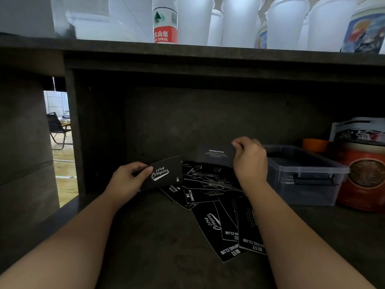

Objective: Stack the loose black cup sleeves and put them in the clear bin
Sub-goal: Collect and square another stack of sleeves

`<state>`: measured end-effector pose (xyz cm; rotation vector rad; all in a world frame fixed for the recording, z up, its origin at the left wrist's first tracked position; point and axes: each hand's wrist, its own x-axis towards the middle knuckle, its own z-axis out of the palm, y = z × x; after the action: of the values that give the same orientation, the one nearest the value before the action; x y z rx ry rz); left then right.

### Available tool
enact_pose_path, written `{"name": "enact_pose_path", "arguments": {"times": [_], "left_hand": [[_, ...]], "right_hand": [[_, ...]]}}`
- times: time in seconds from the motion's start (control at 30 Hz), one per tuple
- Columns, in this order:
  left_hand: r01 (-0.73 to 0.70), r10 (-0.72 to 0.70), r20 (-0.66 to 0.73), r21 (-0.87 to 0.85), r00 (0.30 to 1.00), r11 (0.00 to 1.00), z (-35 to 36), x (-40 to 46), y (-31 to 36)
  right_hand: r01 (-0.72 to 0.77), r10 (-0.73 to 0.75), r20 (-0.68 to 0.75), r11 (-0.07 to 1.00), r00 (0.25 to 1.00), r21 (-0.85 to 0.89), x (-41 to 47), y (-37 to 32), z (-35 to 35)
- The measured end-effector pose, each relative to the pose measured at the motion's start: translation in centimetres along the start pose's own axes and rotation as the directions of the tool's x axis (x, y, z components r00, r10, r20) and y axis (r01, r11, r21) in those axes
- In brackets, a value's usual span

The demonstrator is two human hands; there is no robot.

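Black sleeve pinched, right hand.

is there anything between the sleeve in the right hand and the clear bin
Nothing visible. The right hand pinches a black sleeve just left of the clear bin, whose top shows no lid. The orange-red canister stands on the bin's far side, out of the path.

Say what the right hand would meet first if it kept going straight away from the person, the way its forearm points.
Probably the dark back wall of the shelf. The right hand pinches a sleeve just before it; depth is unclear.
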<state>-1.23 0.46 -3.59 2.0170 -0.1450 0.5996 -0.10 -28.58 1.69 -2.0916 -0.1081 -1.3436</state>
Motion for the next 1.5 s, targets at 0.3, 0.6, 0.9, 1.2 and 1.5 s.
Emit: {"name": "enact_pose_path", "arguments": {"times": [0.3,0.6,0.9,1.2,1.5], "left_hand": [[0.098,-0.099,0.006,-0.157,0.995,0.983,-0.2,0.0,0.0],[-0.037,0.034,0.028,0.128,0.999,0.991,-0.2,-0.7,0.9],[-0.015,0.009,0.051,0.132,0.999,0.991,-0.2,-0.7,0.9],[-0.042,0.057,-0.098,0.147,0.994,0.988,-0.7,-0.8,1.1],[-0.054,0.063,-0.044,0.179,0.997,0.982,-0.5,-0.4,0.3]], "right_hand": [[0.066,-0.155,0.523,0.98,0.838,0.186,-1.6,-2.1,1.8],[-0.417,0.041,0.7,0.828,0.713,0.376,-3.0,-3.5,3.1],[-0.102,0.143,0.818,0.989,0.557,-0.103,-2.6,0.5,3.1],[-0.009,0.128,0.721,0.986,0.681,-0.167,-2.1,0.3,2.9],[0.139,-0.009,0.489,0.964,0.872,-0.229,-1.5,-0.8,1.8]]}}
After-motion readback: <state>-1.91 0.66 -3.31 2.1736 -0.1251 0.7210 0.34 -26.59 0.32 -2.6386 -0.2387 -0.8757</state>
